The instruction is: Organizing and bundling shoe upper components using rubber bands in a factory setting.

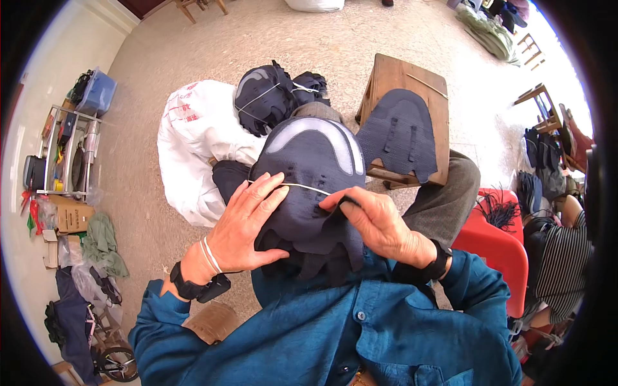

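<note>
On my lap rests a stack of dark navy fabric pieces (309, 154) with a pale grey curved band near its far edge and ragged strips at its near edge. A thin white cord (302, 186) runs across the stack. My left hand (248, 219) lies on the left side of the stack, fingers stretched out over the cord and thumb apart. At the right side, my right hand (373, 222) is closed, pinching a folded edge of the dark fabric near the cord's right end. Its fingertips are partly hidden.
A wooden stool (440, 128) at the right bears another dark fabric piece (405, 138) and a thin stick. Beyond my lap lie tied dark bundles (261, 96) beside a white sack (187, 148). A red plastic chair (496, 251) stands right; a metal shelf (71, 151) stands left. Another person (566, 257) sits far right.
</note>
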The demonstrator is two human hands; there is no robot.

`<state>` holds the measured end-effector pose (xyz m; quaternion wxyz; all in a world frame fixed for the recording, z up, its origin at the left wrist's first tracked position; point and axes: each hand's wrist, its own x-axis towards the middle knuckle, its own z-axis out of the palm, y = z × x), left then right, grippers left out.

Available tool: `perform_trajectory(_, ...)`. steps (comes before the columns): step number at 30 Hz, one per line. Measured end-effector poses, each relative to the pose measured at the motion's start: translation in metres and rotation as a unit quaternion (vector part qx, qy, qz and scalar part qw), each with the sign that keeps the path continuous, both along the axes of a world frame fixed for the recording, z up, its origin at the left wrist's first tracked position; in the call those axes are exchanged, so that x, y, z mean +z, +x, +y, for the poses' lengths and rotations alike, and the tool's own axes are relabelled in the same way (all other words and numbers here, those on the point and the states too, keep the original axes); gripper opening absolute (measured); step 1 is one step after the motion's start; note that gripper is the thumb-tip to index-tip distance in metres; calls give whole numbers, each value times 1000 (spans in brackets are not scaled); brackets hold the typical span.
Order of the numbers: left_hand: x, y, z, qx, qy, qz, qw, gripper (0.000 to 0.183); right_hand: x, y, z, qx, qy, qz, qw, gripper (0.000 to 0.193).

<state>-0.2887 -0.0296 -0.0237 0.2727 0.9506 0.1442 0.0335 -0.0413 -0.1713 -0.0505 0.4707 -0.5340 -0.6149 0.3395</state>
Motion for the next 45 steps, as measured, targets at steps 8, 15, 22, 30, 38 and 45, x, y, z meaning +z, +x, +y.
perform_trajectory(8,17,-29,24,-36,-164,38,985,99,-3,8,7,7,-38,93,995,21)
perform_trajectory(15,6,-21,21,-24,126,10,992,58,-2,11,5,15,-115,156,981,35)
perform_trajectory(22,4,27,43,95,-228,-111,963,11,-15,19,8,-11,-172,251,952,34)
perform_trajectory(30,-21,68,86,143,-434,-77,886,25,-49,27,14,-108,-182,478,852,30)
perform_trajectory(38,-30,77,93,176,-555,-40,812,24,-53,31,26,-143,-223,519,813,29)
perform_trajectory(45,-40,74,99,166,-556,-58,812,26,-55,34,26,-134,-232,530,805,24)
